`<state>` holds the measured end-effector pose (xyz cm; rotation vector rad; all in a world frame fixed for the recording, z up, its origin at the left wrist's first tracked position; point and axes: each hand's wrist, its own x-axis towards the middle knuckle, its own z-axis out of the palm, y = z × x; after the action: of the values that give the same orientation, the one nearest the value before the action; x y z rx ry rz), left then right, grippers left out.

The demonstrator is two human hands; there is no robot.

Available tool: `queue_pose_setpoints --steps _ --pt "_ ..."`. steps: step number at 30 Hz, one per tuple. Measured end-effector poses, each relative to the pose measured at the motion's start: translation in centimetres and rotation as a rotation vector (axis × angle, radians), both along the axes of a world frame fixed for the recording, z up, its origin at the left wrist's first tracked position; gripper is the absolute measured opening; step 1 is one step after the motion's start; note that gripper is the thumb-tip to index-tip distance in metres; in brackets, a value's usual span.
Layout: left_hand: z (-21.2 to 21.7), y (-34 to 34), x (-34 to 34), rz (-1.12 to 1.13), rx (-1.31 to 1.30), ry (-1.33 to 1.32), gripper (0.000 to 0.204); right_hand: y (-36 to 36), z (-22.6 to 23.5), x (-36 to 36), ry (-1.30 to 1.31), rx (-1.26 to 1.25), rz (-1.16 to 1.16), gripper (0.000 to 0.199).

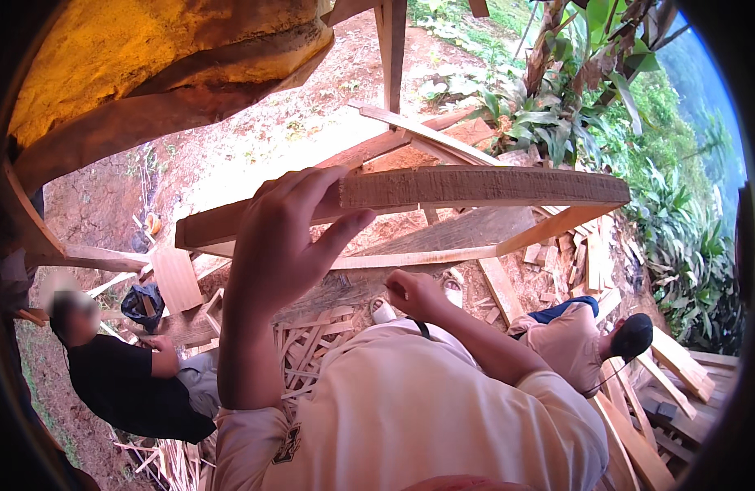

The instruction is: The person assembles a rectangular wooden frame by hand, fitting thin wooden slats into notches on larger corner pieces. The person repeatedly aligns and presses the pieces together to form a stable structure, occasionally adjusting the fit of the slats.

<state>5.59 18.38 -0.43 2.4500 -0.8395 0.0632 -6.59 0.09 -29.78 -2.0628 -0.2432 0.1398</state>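
**Wooden frame: stiff, grippy, mind the corners**

Wooden frame (492, 188) is in front of the wearer's torso, scrap-strewn ground beyond. Can't tell if anything props it.

Left hand (283, 217) is wrapped over its long upper board, thumb on the near side. Right hand (418, 296) is a loose fist near the lower strip, apart from the frame, nothing visible in it.

Handling, my read: moderate weight, stiff boards, rough sawn so low slip, splinters likely. Corners probably the weak point; could rack. Best hold: mid-length on both long sides.

Count: 1 frame, three sides clear, fourth mostly behind the arm. 2 co-workers, one left (132, 380), one right (561, 340). 2 sandals (382, 311). 1 black bag (142, 304). Thin slats (316, 340): too jumbled to count.
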Motion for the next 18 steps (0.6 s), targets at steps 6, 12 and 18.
queue_pose_setpoints --steps 6,12,18 --pt "0.0 -2.2 -0.1 -0.029 -0.018 0.026 0.062 -10.4 18.1 -4.0 -0.138 0.320 -0.088 0.011" --pt "-0.1 -2.4 0.0 -0.057 -0.027 -0.005 0.068 -11.5 29.7 -1.4 -0.372 0.509 -0.142 0.009" --pt "-1.9 -3.7 0.0 -0.134 -0.148 -0.095 0.058 -11.8 29.7 8.9 -0.131 0.313 0.159 0.009"
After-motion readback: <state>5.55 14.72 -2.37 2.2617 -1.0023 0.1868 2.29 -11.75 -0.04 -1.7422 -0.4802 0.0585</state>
